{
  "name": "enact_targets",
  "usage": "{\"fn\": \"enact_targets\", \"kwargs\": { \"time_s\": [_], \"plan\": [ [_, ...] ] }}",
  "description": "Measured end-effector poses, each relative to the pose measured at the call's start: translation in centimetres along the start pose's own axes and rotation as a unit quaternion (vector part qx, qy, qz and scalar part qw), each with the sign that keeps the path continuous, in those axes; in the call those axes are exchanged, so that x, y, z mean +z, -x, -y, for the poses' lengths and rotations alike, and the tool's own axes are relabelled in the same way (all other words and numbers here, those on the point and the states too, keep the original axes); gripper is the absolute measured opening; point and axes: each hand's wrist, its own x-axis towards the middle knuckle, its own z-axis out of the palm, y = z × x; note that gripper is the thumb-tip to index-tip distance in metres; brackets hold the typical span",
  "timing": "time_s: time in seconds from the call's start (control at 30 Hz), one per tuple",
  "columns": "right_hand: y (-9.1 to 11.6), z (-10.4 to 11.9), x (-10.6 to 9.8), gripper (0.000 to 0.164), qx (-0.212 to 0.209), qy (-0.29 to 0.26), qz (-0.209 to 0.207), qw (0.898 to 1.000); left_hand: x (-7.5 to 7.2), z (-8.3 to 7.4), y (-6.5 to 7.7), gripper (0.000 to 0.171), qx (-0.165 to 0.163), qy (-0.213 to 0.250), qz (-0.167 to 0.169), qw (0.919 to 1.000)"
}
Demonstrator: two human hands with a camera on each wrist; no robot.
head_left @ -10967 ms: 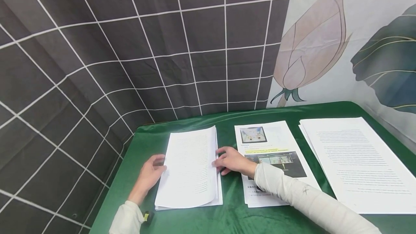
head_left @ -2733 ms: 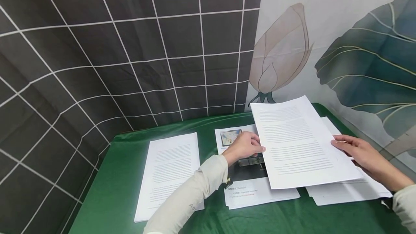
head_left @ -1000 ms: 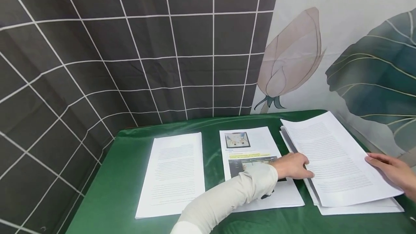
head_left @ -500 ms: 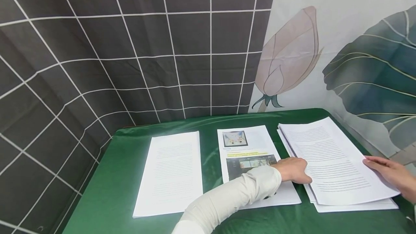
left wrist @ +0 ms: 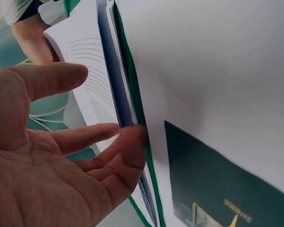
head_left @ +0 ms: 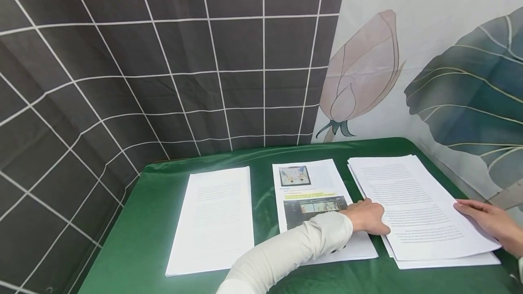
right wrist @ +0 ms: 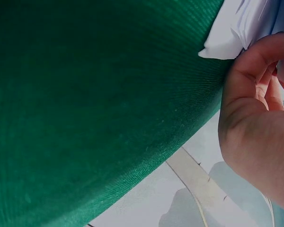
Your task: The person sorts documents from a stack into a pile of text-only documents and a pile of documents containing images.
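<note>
At the right of the table lies a stack of printed paper (head_left: 412,208), its upper sheets slightly askew over the ones beneath. My left hand (head_left: 367,217) reaches across the middle papers to the stack's left edge. In the left wrist view its fingertips are at that edge, with the thumb (left wrist: 61,78) held apart from the fingers. My right hand (head_left: 488,221) grips the right edge of the upper sheets, which lift a little there. In the right wrist view its fingers are curled by the paper corner (right wrist: 222,40), partly hidden behind the hand.
A middle stack (head_left: 304,178) with pictures and a yellow highlighted line lies under my left sleeve (head_left: 286,244). Another stack of printed sheets (head_left: 212,221) is at the left. A green cloth (head_left: 135,226) covers the table, with a dark gridded curtain (head_left: 229,80) behind.
Earlier both hands were at the left stack, then held sheets raised over the middle and right papers. Those sheets have come down onto the right stack and lie flatter and straighter now.
</note>
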Motion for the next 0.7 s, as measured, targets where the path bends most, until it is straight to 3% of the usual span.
{"fn": "enact_targets", "kwargs": {
  "time_s": [0.33, 0.5, 0.7],
  "plan": [
    [-0.4, 0.0, 0.0, 0.097, 0.005, 0.018, 0.001, 1.000, 0.4, 0.3, 0.0, 0.020, -0.006, 0.008, -0.007, 0.9999],
    [0.1, 0.8, 0.4, 0.088, -0.011, 0.012, -0.034, 0.999, 0.5, 0.3, -0.1, 0.020, -0.006, 0.010, -0.008, 0.9999],
    [0.5, 1.6, 0.6, 0.075, -0.044, 0.042, -0.064, 0.996, 0.6, 0.5, -0.2, 0.022, -0.006, 0.014, -0.011, 0.9998]
  ]
}}
